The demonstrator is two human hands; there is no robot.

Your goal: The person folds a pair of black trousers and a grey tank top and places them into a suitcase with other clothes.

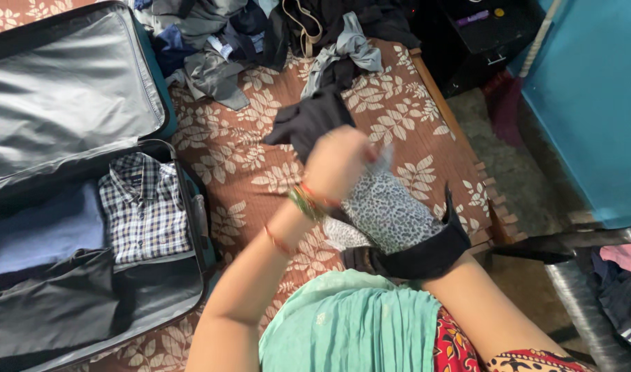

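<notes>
One raised left hand point(337, 164) gripping a leopard-print garment point(388, 210).

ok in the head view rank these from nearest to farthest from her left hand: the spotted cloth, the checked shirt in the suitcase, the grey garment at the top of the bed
From the left hand:
1. Spotted cloth, just right of and below the hand, seemingly gripped by it.
2. Grey garment, up at the far end of the bed.
3. Checked shirt, off to the left, folded inside the open suitcase.

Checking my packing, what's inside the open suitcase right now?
The suitcase holds a folded checked shirt, a folded blue garment beside it, and dark cloth across the near part. Anything beneath these is covered.
</notes>
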